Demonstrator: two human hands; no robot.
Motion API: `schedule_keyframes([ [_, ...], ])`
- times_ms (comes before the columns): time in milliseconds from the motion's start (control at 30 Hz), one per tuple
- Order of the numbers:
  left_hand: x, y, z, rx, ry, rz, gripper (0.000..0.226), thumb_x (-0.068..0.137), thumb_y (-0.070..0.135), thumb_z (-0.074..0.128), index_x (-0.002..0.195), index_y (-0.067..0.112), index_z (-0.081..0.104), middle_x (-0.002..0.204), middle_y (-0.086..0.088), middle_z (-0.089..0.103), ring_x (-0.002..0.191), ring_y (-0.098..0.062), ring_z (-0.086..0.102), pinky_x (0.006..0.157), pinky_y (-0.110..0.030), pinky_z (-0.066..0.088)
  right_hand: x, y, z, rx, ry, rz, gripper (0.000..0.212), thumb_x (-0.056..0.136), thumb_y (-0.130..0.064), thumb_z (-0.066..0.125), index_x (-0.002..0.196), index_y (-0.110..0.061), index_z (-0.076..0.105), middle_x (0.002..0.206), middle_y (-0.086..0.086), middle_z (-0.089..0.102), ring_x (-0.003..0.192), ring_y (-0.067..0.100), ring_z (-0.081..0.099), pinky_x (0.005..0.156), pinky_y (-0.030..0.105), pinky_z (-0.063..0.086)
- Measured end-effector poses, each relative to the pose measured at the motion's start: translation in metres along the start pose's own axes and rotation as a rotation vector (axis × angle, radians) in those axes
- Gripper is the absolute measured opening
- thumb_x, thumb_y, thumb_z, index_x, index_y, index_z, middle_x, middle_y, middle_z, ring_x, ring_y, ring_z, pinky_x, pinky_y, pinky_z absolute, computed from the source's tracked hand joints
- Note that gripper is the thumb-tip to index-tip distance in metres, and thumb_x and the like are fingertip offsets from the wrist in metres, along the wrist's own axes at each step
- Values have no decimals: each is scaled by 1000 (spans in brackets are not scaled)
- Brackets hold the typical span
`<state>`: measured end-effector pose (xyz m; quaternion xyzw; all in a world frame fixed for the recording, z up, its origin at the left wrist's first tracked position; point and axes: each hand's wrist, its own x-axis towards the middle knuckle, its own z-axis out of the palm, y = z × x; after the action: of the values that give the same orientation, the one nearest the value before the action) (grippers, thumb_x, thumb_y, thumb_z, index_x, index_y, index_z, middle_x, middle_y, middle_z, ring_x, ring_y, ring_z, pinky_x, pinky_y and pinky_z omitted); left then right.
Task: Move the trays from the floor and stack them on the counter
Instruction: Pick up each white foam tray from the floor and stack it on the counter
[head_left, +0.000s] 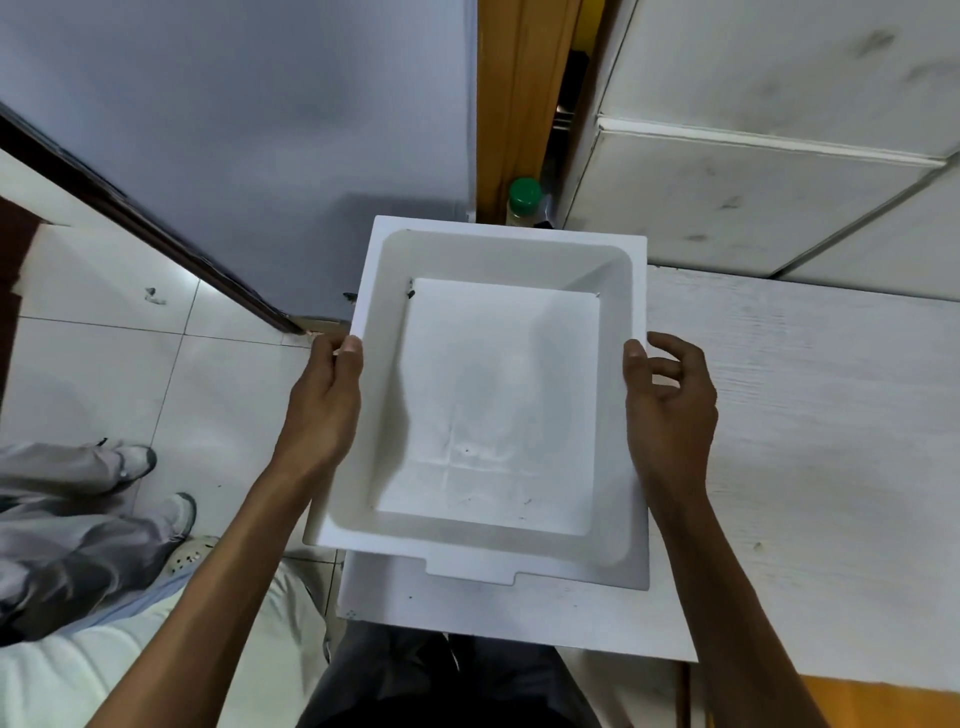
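A white rectangular tray (498, 260) with a deep well and a flat rim fills the middle of the view, held over the left end of the white counter (805, 441). My left hand (324, 410) grips its left rim, thumb on top. My right hand (667, 410) holds its right rim, thumb on the edge and fingers spread behind it. The tray's near edge overhangs the counter's front corner. A few dark specks lie in its well.
A green-capped bottle (524, 200) stands in the gap behind the tray, beside a wooden post. White cabinet doors (753, 197) rise behind the counter. Another person's grey trouser legs and shoes (93, 519) stand on the tiled floor at the left. A blue-grey door is at upper left.
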<state>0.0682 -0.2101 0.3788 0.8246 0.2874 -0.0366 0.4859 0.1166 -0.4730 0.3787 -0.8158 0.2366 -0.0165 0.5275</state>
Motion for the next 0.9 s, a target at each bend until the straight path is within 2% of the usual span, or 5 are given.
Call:
schedule_keyframes([
  [300,6,-5,5,83,-10,142,29,108,34,24,127,26,43,95,15,56,80,1,55,63,-3,39,0,1,1,78,29,-31,37,90,-38,67,122,-24,56,95,-12,66,73,-4,61,61,8,44],
  [433,6,-6,2,59,14,137,28,107,32,30,124,23,50,104,-1,61,86,-14,55,69,-18,41,-6,-9,-2,98,48,-75,47,81,-35,78,120,-21,56,101,-14,62,86,-3,62,66,6,47],
  [533,7,-5,-7,3,70,113,24,104,33,40,124,28,53,118,0,60,101,-15,57,77,-24,43,-9,-24,-3,57,29,-154,44,79,-34,79,115,-22,57,104,-11,63,94,2,61,75,14,50],
  [667,10,8,-19,-3,90,128,28,104,36,41,127,25,53,125,0,59,109,-18,58,85,-26,46,-14,-47,-2,101,-18,-165,37,81,-34,77,111,-25,58,99,-12,64,90,5,63,68,12,50],
  [900,2,19,-46,-87,88,192,29,106,37,36,122,23,55,103,5,67,92,-16,65,83,-40,54,-39,-72,13,153,-88,-188,19,88,-28,70,104,-22,61,85,-11,66,75,1,62,61,9,46],
])
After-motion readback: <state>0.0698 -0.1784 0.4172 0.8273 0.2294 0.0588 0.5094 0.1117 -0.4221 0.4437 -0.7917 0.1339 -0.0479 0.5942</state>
